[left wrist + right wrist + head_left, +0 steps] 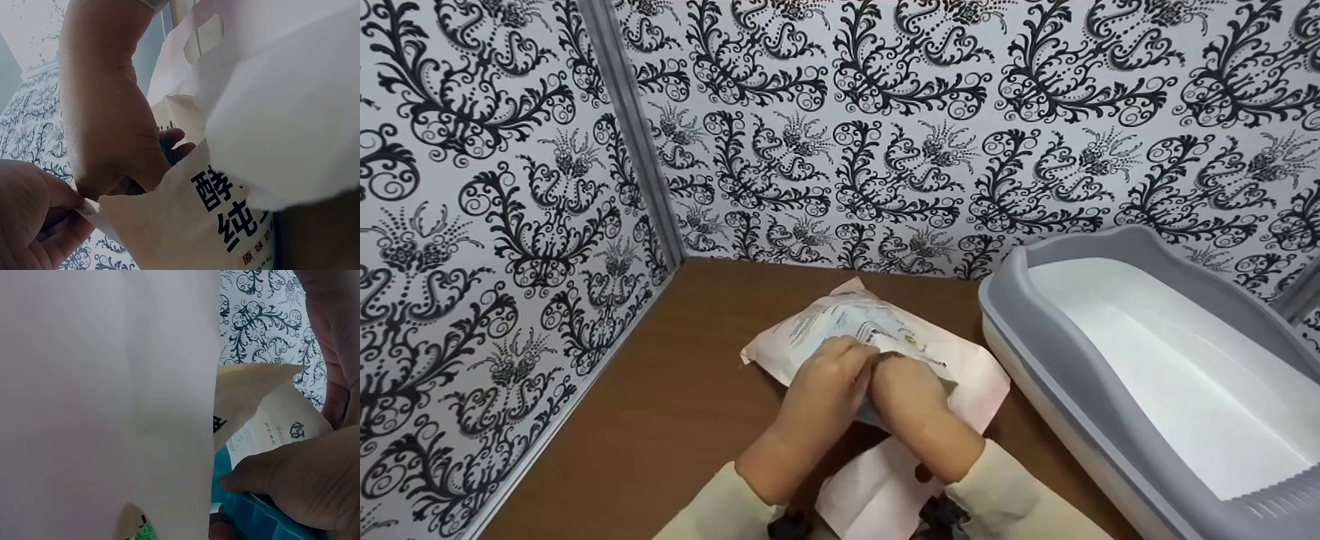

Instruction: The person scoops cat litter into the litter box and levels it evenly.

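Observation:
A pale pink printed paper bag (810, 326) lies on the brown table, its torn opening turned toward me. My left hand (825, 379) pinches the edge of that opening; the left wrist view shows the left fingertips (79, 205) on the paper. Inside the opening is my right hand (911, 390), knuckles bent. The right wrist view shows a teal, ribbed plastic package (256, 520) within the bag, with the right thumb (253, 475) and a finger at its edge. Much of the package is hidden by the paper.
A grey-rimmed white litter box (1012, 322) stands to the right, close beside the bag. A torn paper flap (870, 487) with a handle hole hangs near my forearms. Patterned wall panels (825, 135) close off the back and left of the brown table (675, 360).

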Tool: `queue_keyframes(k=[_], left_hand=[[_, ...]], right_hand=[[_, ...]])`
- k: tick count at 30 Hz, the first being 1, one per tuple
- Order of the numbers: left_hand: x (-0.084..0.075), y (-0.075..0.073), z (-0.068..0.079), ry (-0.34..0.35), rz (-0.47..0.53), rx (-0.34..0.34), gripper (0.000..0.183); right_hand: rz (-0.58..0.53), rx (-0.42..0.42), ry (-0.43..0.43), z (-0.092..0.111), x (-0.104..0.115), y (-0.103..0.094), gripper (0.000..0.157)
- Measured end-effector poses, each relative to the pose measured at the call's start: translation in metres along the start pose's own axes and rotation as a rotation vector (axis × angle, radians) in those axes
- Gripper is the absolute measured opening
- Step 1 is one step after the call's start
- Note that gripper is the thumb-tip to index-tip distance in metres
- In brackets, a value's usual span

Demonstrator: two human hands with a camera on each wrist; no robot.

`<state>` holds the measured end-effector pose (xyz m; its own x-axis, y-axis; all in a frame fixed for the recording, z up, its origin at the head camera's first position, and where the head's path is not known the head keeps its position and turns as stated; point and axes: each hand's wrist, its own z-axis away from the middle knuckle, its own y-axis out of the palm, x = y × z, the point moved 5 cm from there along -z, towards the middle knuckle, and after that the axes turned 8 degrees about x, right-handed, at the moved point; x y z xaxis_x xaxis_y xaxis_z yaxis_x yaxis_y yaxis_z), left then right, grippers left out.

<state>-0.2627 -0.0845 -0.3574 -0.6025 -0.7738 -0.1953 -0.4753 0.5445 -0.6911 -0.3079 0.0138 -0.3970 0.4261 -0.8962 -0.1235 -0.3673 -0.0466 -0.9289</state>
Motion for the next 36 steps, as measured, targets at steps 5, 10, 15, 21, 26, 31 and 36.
queue_keyframes(k=[5, 10, 15, 21, 26, 31, 36], left_hand=[[-0.001, 0.0, 0.0, 0.009, -0.006, -0.001, 0.009], [0.0, 0.0, 0.001, 0.003, -0.003, 0.005, 0.009], [0.002, -0.001, 0.002, -0.006, 0.009, 0.012, 0.01], [0.003, 0.001, 0.001, -0.003, 0.013, 0.028, 0.008], [0.002, 0.001, 0.0, -0.01, 0.019, 0.036, 0.01], [0.001, 0.0, -0.001, -0.011, 0.017, 0.042, 0.011], [0.002, 0.0, 0.0, -0.009, 0.004, 0.039, 0.011]], right_hand=[[0.088, -0.063, -0.015, 0.001, 0.005, 0.006, 0.011], [0.123, -0.059, -0.039, -0.001, 0.005, 0.009, 0.011], [0.046, -0.017, -0.054, -0.001, 0.002, 0.013, 0.01], [0.07, -0.179, -0.093, 0.008, -0.001, 0.012, 0.018], [-0.1, -0.051, -0.078, 0.012, -0.01, 0.017, 0.016], [-0.29, 0.104, -0.053, 0.014, -0.018, 0.021, 0.016], [-0.35, 0.141, -0.067, 0.015, -0.021, 0.022, 0.019]])
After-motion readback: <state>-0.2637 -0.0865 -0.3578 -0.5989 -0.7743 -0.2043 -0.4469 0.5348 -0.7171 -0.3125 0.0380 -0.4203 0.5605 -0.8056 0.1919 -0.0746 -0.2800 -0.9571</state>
